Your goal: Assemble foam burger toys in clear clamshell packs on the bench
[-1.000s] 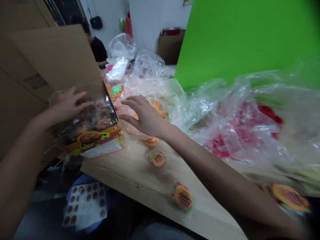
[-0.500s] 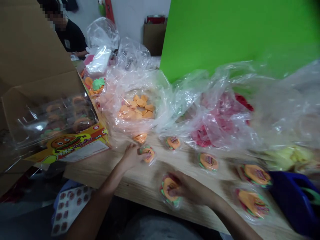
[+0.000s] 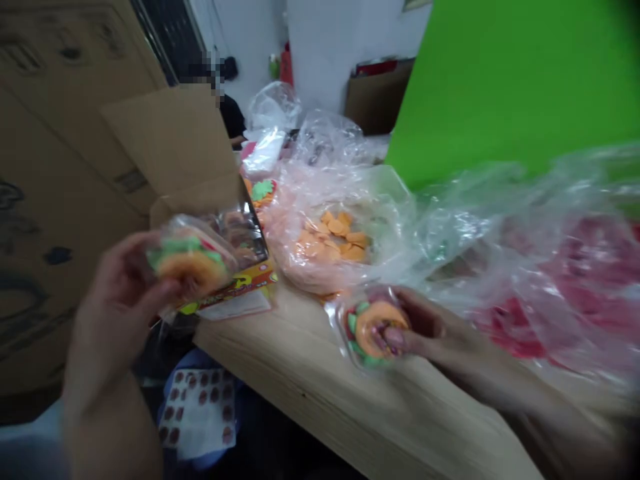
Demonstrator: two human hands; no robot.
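Note:
Raised at the left, my left hand [image 3: 125, 280] is closed on a packaged gummy burger [image 3: 187, 257], an orange bun with green and red layers in a clear plastic case. Behind that burger stands the open display box [image 3: 245, 300], partly hidden by it, with more packs inside. My right hand [image 3: 425, 327] grips a second packaged gummy burger [image 3: 375, 327] above the wooden table [image 3: 320, 393], thumb over the printed label. Close behind the right hand's pack lies an open clear bag with orange bun pieces [image 3: 337, 233].
Clear bags with red pieces [image 3: 520, 327] cover the table's right side, before a green panel [image 3: 515, 87]. Large cardboard [image 3: 75, 133] stands at the left. A sticker sheet [image 3: 200, 407] lies below the table edge. Another person [image 3: 233, 120] is partly visible behind the box.
Both hands have lifted their packaged burgers off the table. My left hand has moved left towards the display box, and the view has swung left.

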